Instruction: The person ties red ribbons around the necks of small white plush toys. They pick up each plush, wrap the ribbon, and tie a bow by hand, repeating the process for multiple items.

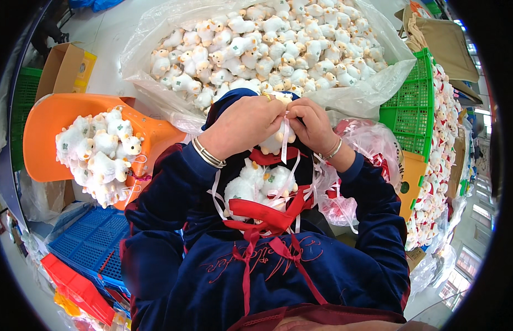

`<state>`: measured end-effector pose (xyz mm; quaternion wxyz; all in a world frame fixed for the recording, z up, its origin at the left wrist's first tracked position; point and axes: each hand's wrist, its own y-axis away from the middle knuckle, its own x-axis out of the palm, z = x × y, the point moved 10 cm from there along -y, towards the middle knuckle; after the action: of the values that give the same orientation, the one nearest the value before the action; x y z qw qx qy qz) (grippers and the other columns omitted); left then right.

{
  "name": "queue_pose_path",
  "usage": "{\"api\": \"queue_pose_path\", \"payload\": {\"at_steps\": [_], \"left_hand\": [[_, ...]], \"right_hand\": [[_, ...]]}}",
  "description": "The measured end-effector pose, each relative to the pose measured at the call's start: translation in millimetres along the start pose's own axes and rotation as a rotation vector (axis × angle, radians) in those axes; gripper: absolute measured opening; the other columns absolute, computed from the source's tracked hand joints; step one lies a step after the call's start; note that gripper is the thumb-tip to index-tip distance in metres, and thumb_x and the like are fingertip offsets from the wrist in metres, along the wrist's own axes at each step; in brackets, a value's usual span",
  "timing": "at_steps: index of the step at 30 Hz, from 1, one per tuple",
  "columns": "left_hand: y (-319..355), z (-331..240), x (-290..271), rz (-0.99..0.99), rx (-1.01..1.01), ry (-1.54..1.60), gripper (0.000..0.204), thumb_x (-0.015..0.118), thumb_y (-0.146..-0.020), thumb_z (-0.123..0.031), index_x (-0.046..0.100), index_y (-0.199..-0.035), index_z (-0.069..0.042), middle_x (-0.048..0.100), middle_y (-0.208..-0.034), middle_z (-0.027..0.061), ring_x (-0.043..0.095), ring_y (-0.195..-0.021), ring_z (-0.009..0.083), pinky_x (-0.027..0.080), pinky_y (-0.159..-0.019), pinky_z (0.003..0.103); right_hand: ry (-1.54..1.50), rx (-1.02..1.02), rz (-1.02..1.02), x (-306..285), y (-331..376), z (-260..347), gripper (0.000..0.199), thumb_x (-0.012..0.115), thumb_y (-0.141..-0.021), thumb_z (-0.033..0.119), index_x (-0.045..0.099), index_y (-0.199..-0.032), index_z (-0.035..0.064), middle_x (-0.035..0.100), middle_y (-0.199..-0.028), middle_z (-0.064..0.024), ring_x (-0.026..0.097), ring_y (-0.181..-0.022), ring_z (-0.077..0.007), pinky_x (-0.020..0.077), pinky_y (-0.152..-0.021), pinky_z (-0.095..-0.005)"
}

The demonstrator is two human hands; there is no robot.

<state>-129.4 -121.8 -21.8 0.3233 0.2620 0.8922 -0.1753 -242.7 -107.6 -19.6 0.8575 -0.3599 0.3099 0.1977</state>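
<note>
Both of my hands meet in front of me over a small white plush toy with a pale yellow head. A narrow pale pink ribbon hangs down its front from the neck. My left hand is closed, its thumb and forefinger pinching the ribbon at the neck. From the other side, my right hand pinches the same ribbon, fingers pressed together. Below, on my lap, rest more white plush toys, with loose pink ribbons and pieces of red cloth lying over them.
Ahead, a large clear plastic bag spreads open around many white plush toys. An orange chair at left bears a heap of them. Blue crates and a red crate stand lower left; a green crate stands right.
</note>
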Motion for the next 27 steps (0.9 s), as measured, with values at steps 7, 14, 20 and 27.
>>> {"api": "queue_pose_path", "payload": {"at_steps": [7, 14, 20, 27], "left_hand": [[0.9, 9.2, -3.7, -0.058, -0.020, 0.153, 0.014, 0.065, -0.092, -0.015, 0.068, -0.099, -0.002, 0.068, -0.080, 0.0159, 0.067, -0.074, 0.0356, 0.052, -0.066, 0.041], [6.4, 5.0, -7.7, -0.065, 0.033, 0.172, 0.014, 0.067, -0.091, -0.017, 0.068, -0.095, -0.003, 0.068, -0.079, 0.0160, 0.067, -0.076, 0.0353, 0.053, -0.067, 0.043], [11.4, 7.6, -5.5, -0.128, 0.021, 0.192, 0.013, 0.067, -0.093, -0.016, 0.068, -0.096, -0.003, 0.067, -0.081, 0.0156, 0.067, -0.077, 0.0345, 0.052, -0.069, 0.042], [16.0, 9.6, -5.0, -0.124, -0.019, 0.213, 0.014, 0.063, -0.096, -0.015, 0.064, -0.095, -0.001, 0.066, -0.086, 0.0182, 0.066, -0.082, 0.0378, 0.052, -0.072, 0.044]], "right_hand": [[-0.014, 0.024, -0.011, 0.5, 0.7, -2.5, 0.024, 0.076, -0.084, 0.002, 0.059, -0.100, 0.0060, 0.067, -0.096, -0.0119, 0.067, -0.083, -0.0311, 0.0552, -0.069, -0.0375], [-0.029, 0.038, -0.016, 3.4, 0.4, -2.4, 0.024, 0.077, -0.084, 0.002, 0.059, -0.101, 0.0054, 0.067, -0.097, -0.0120, 0.068, -0.083, -0.0298, 0.0560, -0.071, -0.0362], [-0.071, 0.120, -0.008, -0.5, 0.8, -6.6, 0.021, 0.077, -0.086, 0.004, 0.061, -0.099, 0.0040, 0.066, -0.094, -0.0117, 0.067, -0.078, -0.0290, 0.0546, -0.068, -0.0357], [-0.057, 0.116, -0.035, -4.0, -1.3, 3.4, 0.019, 0.077, -0.084, 0.003, 0.062, -0.096, 0.0037, 0.066, -0.088, -0.0115, 0.065, -0.075, -0.0287, 0.0524, -0.065, -0.0359]]}}
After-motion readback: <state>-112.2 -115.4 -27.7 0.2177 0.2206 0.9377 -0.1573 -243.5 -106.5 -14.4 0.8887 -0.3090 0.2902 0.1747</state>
